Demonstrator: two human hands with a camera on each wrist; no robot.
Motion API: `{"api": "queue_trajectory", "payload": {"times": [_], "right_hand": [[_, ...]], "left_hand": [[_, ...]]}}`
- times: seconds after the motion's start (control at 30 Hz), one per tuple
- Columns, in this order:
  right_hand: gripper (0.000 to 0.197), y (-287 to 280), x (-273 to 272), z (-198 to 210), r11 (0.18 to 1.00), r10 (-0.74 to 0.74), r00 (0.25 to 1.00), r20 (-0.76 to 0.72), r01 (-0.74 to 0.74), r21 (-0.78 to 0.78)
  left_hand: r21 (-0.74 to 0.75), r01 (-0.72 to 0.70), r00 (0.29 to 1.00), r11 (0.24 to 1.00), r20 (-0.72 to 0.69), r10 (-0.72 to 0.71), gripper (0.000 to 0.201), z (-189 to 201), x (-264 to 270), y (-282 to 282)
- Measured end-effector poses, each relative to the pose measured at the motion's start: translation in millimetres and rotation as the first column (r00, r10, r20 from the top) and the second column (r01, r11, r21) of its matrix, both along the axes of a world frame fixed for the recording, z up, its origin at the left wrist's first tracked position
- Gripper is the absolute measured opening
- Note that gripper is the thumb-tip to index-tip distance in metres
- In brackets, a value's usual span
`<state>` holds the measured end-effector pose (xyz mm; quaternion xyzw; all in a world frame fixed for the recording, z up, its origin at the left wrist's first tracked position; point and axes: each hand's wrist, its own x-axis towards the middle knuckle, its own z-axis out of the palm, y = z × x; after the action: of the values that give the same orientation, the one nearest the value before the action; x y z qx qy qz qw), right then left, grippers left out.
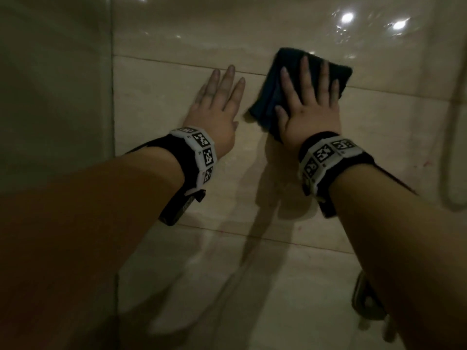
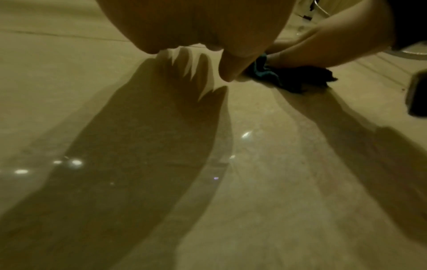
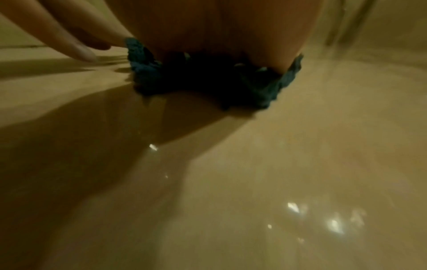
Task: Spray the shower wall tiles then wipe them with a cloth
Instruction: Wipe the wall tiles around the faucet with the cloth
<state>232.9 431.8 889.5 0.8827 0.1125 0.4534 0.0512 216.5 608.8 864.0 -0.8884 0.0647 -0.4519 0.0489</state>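
Observation:
A dark blue cloth [image 1: 273,97] lies flat against the glossy beige wall tiles [image 1: 161,114]. My right hand [image 1: 309,97] presses on it with straight, spread fingers; the cloth [image 3: 148,73] bulges out from under my palm in the right wrist view. My left hand [image 1: 217,102] rests flat on the bare tile just left of the cloth, fingers straight, holding nothing. From the left wrist view, the cloth [image 2: 298,78] shows under the right hand [image 2: 307,53], beyond my left thumb [image 2: 233,67]. No spray bottle is in view.
A wall corner [image 1: 112,97] runs vertically at the left. A shower hose [image 1: 452,137] hangs at the right edge. A metal fitting [image 1: 364,296] sticks out low on the right, under my right forearm. Light glints off wet tile at upper right.

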Motion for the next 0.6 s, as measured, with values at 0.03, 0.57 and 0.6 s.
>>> {"api": "queue_trajectory", "payload": {"times": [0.03, 0.57, 0.6], "right_hand": [[0.061, -1.5, 0.3, -7.5, 1.0, 0.006, 1.0, 0.011, -0.006, 0.019], [0.062, -27.6, 0.8, -55.0, 0.997, -0.033, 0.999, 0.011, 0.032, 0.074], [0.062, -29.5, 2.6, -39.9, 0.994, -0.036, 0.999, 0.013, 0.034, 0.104]], "left_hand": [[-0.015, 0.006, 1.0, 1.0, -0.009, -0.006, 0.072, 1.0, 2.0, -4.6], [-0.015, -0.049, 0.997, 0.999, 0.059, 0.05, 0.074, -17.0, 17.7, -16.8], [-0.01, -0.056, 0.997, 0.998, 0.058, 0.057, 0.074, -17.3, 18.1, -16.0]]}}
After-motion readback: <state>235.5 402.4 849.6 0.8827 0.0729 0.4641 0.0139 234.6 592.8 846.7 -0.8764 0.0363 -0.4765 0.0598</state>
